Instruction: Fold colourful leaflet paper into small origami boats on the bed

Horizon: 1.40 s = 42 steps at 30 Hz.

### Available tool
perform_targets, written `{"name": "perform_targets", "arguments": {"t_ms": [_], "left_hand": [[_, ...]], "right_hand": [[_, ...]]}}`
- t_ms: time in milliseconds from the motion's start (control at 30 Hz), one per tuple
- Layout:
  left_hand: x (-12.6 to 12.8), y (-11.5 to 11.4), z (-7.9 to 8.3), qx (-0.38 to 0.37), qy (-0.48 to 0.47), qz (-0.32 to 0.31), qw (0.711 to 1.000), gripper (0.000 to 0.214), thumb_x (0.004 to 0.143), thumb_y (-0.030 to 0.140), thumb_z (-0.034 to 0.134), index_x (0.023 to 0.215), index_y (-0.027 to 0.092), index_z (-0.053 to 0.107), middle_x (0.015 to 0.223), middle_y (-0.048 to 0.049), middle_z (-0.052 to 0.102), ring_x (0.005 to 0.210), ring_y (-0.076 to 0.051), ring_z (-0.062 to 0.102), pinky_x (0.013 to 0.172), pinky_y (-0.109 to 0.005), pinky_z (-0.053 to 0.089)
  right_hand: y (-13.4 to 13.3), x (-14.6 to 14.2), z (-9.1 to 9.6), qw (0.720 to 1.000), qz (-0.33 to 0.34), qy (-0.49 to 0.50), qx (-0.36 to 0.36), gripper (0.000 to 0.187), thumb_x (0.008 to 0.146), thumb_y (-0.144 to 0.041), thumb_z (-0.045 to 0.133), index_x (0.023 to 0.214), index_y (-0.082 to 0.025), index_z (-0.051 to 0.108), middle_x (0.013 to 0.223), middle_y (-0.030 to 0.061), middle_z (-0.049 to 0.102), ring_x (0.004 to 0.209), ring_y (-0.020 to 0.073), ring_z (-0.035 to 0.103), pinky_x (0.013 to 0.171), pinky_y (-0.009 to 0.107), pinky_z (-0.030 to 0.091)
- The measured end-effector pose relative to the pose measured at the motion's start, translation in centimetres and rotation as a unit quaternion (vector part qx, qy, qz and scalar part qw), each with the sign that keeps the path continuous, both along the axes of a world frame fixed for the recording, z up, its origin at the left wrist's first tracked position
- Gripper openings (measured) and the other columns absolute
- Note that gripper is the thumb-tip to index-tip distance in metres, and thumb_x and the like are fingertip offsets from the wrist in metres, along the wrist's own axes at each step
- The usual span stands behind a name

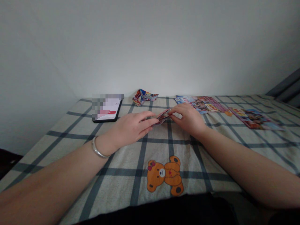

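Between my two hands is a small piece of folded printed paper (163, 116), reddish and tilted up a little from the cloth. My left hand (134, 125) grips its left end, with a silver bangle (98, 148) around that wrist. The thumb and fingers of my right hand (187, 118) pinch its right end. Part of the paper is hidden behind my fingers. Just beyond my hands stands a folded paper shape (143, 97) in blue, red and orange print.
A phone (106, 114) with a lit screen lies at the left. Colourful printed sheets (206, 104) rest at the back right, and another printed sheet (255, 118) lies farther right. The checked tablecloth (122, 175) has a printed bear and meets a white wall behind.
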State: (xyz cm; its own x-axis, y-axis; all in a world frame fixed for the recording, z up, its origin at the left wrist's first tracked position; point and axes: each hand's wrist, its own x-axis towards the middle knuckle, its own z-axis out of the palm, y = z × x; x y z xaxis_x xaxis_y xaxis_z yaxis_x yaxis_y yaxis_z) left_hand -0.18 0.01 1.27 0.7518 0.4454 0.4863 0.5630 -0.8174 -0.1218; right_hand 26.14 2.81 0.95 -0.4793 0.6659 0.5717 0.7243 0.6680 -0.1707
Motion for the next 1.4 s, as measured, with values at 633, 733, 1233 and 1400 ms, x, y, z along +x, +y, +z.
{"name": "perform_targets", "arguments": {"t_ms": [633,733,1233,1400], "left_hand": [[-0.1,0.9,-0.8,-0.105,-0.084,0.110,0.985,0.070,0.083,0.028,0.067,0.143,0.019,0.033,0.112,-0.0115,0.066,0.097,-0.026,0.065,0.086,-0.043,0.050],[-0.1,1.1,-0.9,-0.118,-0.111,0.107,0.981,0.075,0.080,0.028,0.070,0.144,0.019,0.031,0.118,-0.0136,0.064,0.098,-0.026,0.065,0.087,-0.044,0.051],[0.1,1.5,-2.2,-0.159,-0.194,0.080,0.965,0.072,0.079,0.022,0.070,0.141,0.021,0.034,0.104,-0.0090,0.067,0.084,-0.019,0.066,0.073,-0.034,0.056],[0.2,1.4,-2.1,-0.175,-0.214,0.079,0.958,0.065,0.080,0.018,0.065,0.138,0.019,0.036,0.088,-0.0034,0.067,0.073,-0.016,0.066,0.066,-0.029,0.054]], "right_hand": [[-0.6,-0.9,0.1,0.981,0.168,-0.101,-0.009,0.019,0.088,-0.020,0.059,0.103,-0.021,0.071,0.106,0.0052,0.072,0.100,0.0199,0.063,0.090,0.036,0.048],[-1.0,-1.1,0.2,0.975,0.190,-0.113,-0.019,0.022,0.088,-0.022,0.059,0.107,-0.021,0.070,0.109,0.0057,0.071,0.103,0.0204,0.062,0.093,0.038,0.048],[-1.6,-1.6,0.2,0.953,0.280,-0.112,-0.036,0.030,0.087,-0.022,0.059,0.115,-0.017,0.066,0.116,0.0106,0.069,0.109,0.0208,0.061,0.098,0.041,0.049],[-1.4,-1.6,0.2,0.953,0.268,-0.137,-0.015,0.027,0.093,-0.025,0.053,0.115,-0.017,0.067,0.116,0.0097,0.069,0.108,0.0207,0.061,0.098,0.041,0.049]]}}
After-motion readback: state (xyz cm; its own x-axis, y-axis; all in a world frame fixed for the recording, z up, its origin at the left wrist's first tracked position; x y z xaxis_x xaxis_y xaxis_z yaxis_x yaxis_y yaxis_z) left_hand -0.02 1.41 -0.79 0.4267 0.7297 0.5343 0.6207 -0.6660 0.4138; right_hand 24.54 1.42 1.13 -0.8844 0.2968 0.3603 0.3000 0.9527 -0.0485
